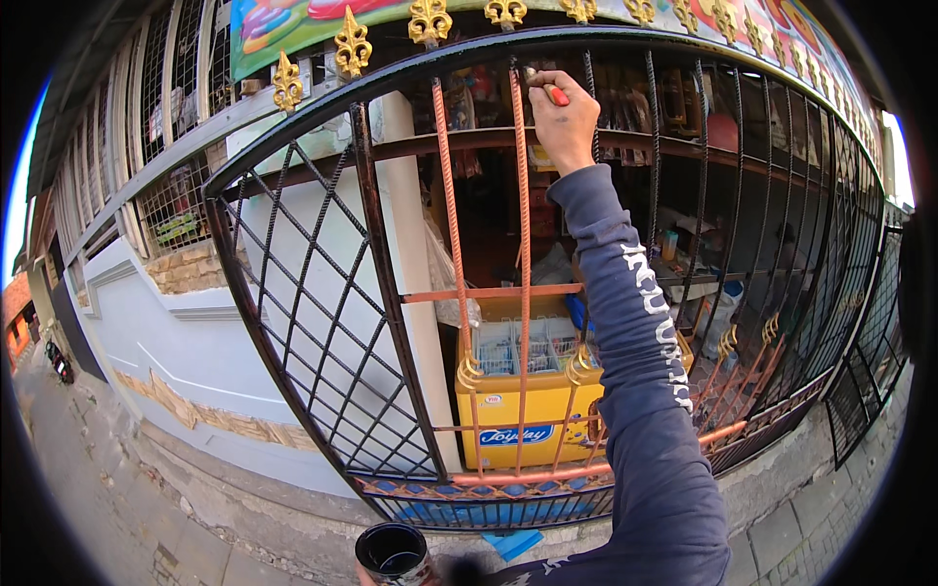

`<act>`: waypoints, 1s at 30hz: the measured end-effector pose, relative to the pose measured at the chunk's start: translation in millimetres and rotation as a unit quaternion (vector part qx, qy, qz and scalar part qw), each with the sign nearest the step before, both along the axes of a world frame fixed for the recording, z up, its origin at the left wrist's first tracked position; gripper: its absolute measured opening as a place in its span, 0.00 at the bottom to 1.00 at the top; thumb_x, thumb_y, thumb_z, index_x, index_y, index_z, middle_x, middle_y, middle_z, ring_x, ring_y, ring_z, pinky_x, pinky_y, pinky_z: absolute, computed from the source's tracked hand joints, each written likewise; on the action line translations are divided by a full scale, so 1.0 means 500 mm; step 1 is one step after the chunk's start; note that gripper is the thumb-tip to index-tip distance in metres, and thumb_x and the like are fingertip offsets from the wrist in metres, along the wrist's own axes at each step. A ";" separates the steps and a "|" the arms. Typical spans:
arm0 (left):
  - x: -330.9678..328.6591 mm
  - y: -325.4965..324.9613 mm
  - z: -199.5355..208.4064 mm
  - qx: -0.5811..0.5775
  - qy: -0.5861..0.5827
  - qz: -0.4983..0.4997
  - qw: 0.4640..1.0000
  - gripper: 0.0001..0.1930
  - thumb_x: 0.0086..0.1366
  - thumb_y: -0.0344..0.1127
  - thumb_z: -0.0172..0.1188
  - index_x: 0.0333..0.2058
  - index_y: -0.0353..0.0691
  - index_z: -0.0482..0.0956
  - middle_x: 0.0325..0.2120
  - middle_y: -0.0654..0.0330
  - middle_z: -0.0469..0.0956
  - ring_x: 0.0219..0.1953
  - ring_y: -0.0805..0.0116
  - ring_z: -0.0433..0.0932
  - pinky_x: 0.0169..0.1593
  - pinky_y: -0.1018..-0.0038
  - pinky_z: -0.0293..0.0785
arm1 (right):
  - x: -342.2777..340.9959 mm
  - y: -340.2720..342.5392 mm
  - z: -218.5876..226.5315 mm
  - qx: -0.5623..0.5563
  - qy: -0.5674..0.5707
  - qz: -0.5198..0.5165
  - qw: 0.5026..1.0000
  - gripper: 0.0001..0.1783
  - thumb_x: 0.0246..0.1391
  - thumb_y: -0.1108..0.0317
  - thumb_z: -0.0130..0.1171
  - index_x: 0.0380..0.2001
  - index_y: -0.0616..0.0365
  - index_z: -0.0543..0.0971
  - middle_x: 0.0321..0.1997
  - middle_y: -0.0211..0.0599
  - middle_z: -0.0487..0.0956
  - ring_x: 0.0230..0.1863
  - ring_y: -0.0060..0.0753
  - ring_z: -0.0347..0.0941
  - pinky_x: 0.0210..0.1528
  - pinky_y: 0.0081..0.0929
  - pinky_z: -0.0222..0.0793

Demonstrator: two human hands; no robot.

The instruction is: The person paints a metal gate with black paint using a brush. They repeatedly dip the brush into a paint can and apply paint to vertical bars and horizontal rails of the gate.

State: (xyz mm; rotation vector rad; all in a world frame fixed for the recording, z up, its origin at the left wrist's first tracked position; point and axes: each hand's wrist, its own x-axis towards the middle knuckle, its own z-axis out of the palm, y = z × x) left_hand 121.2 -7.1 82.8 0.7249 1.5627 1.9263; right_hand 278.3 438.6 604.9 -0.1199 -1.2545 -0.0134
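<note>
My right hand is raised high, closed round a paintbrush whose red handle end shows in the fist. Its tip lies against the top of an orange-brown twisted bar, just under the black top rail of the metal gate. Down at the lower edge, my left hand grips a can of black paint; only a bit of the fingers shows beside it. Bars to the right of the brush are black, while another orange-brown bar stands to its left. The black lattice panel is at the far left.
Gold spear-shaped finials line the top rail. Behind the bars stands a yellow chest freezer, with shop goods around it. A pale wall runs to the left. A blue scrap lies on the ground by the gate's foot.
</note>
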 end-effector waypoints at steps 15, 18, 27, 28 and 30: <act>-0.008 -0.010 0.031 -0.002 -0.055 -0.056 0.997 0.49 0.38 0.21 0.82 0.60 0.39 0.65 0.45 0.53 0.81 0.44 0.60 0.83 0.45 0.61 0.84 | -0.006 0.008 0.010 -0.024 0.066 0.021 0.997 0.04 0.54 0.73 0.67 0.34 0.60 0.85 0.30 0.30 0.86 0.33 0.16 0.78 0.39 0.21 0.75; 0.002 -0.015 0.049 -0.047 -0.028 -0.051 0.997 0.49 0.38 0.23 0.82 0.60 0.39 0.65 0.45 0.54 0.81 0.44 0.61 0.82 0.46 0.62 0.84 | 0.004 0.006 0.014 -0.070 0.019 0.013 0.997 0.04 0.54 0.73 0.67 0.34 0.61 0.85 0.31 0.30 0.86 0.33 0.16 0.78 0.39 0.20 0.75; 0.004 -0.014 0.087 -0.080 0.086 -0.028 0.993 0.50 0.36 0.27 0.84 0.60 0.38 0.67 0.46 0.55 0.81 0.45 0.63 0.82 0.49 0.66 0.82 | 0.026 0.021 0.049 -0.150 -0.009 0.165 0.975 0.07 0.55 0.76 0.65 0.37 0.67 0.83 0.36 0.36 0.85 0.35 0.24 0.83 0.40 0.21 0.82; 0.002 -0.014 0.087 -0.076 0.090 -0.030 0.993 0.50 0.35 0.27 0.85 0.60 0.38 0.67 0.45 0.55 0.81 0.45 0.63 0.82 0.49 0.66 0.82 | 0.025 0.023 0.049 -0.118 0.014 0.155 0.981 0.07 0.55 0.76 0.65 0.37 0.67 0.83 0.36 0.36 0.85 0.35 0.24 0.83 0.40 0.20 0.82; -0.003 -0.015 0.083 -0.079 0.079 -0.026 0.993 0.50 0.35 0.27 0.85 0.60 0.37 0.68 0.45 0.55 0.81 0.45 0.63 0.82 0.49 0.65 0.82 | 0.023 0.027 0.050 -0.069 0.078 0.132 0.986 0.07 0.55 0.76 0.66 0.37 0.67 0.83 0.35 0.35 0.85 0.34 0.24 0.83 0.40 0.20 0.81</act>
